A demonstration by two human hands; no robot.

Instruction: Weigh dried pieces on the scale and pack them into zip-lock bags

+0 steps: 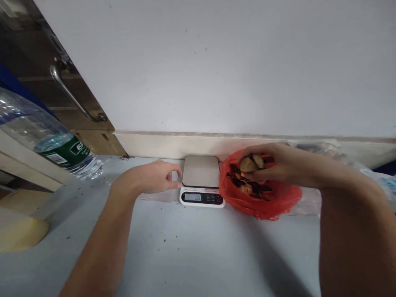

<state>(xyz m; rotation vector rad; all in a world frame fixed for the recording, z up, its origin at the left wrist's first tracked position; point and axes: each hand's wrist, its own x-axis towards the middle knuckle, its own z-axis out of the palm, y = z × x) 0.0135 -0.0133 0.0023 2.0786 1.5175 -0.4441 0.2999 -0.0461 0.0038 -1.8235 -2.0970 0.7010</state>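
A white kitchen scale (200,172) with a metal plate lies against the wall, its display (193,197) reading 0.0. At its left edge is my left hand (159,176), fingers curved and thumb apart, with nothing between them. To the right of the scale sits an open red plastic bag (262,208) holding dark, dried pieces (247,185) that look like bark or sliced herbs. Over the bag's mouth my right hand (269,163) is closed on some light brown dried slices (251,163). Its fingers partly hide the bag's contents.
A large clear water bottle (58,144) with a green label stands at the left, near a dark door with a metal handle (76,97). A pale yellow round object (34,231) lies at the lower left. Clear plastic bags (334,152) lie behind my right arm.
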